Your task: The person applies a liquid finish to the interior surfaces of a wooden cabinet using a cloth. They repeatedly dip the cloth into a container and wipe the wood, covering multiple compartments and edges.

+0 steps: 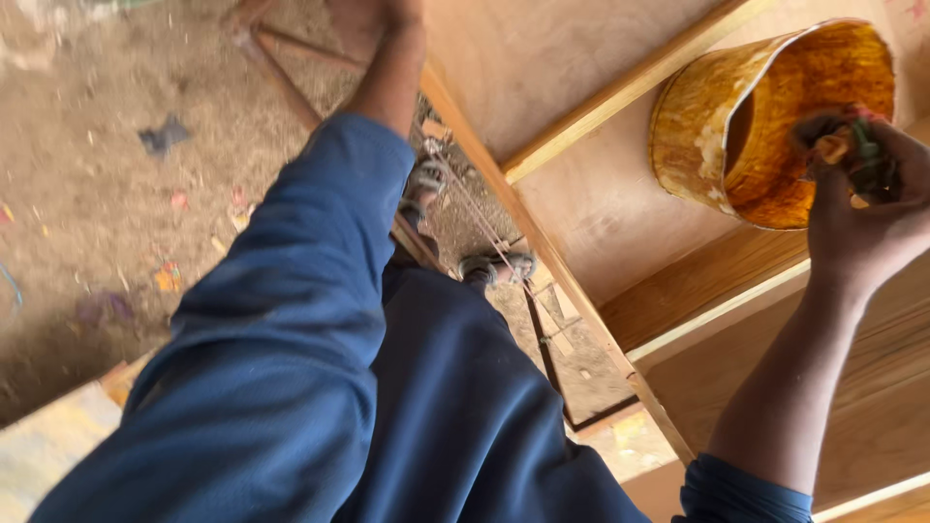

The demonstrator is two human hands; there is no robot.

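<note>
My right hand is closed around a bunched, stained rag at the mouth of an orange-brown stained bucket that lies tilted on a wooden panel. My left hand reaches to the top edge of the view, mostly cut off, near the panel's far edge; whether it grips anything is hidden. My blue sleeve fills the middle of the view.
The wooden panel has raised light-coloured battens crossing it. Below it lies a dirt floor with scattered scraps. My feet in sandals stand on thin metal bars by the panel's edge.
</note>
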